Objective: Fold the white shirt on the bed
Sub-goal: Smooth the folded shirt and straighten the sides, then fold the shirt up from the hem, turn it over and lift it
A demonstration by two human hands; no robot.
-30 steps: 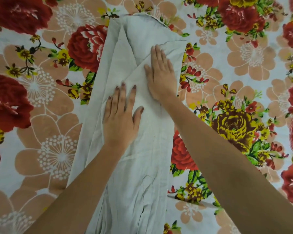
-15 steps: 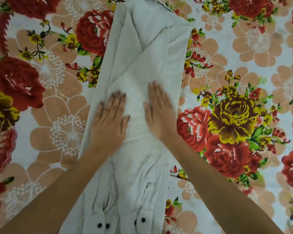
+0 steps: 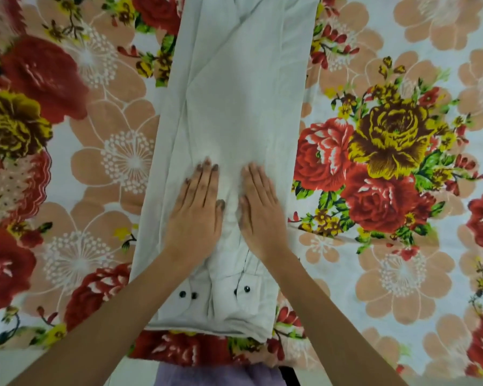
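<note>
- Both hands had slid down the white shirt (image 3: 234, 112) toward the person over the last second, from the crossed sleeves further up to a spot just above the cuffs.
- Two cuffs (image 3: 221, 293) with dark buttons, out of sight a second earlier, now showed near the hem closest to the person.
- That shift suggested the smoothing pass along the narrow strip was almost finished, with the sleeves already laid inward; the crosswise folds seemingly remained.
- The left hand (image 3: 197, 210) lay flat and open, palm down, fingers together, pressing the cloth and gripping nothing.
- The right hand (image 3: 261, 207) lay likewise, spread flat on the fabric just beside the left one, with a small puckered ridge of cloth between them.
- The shirt lay as a long strip on the flowered bed (image 3: 402, 274), its far end running out of view.
</note>
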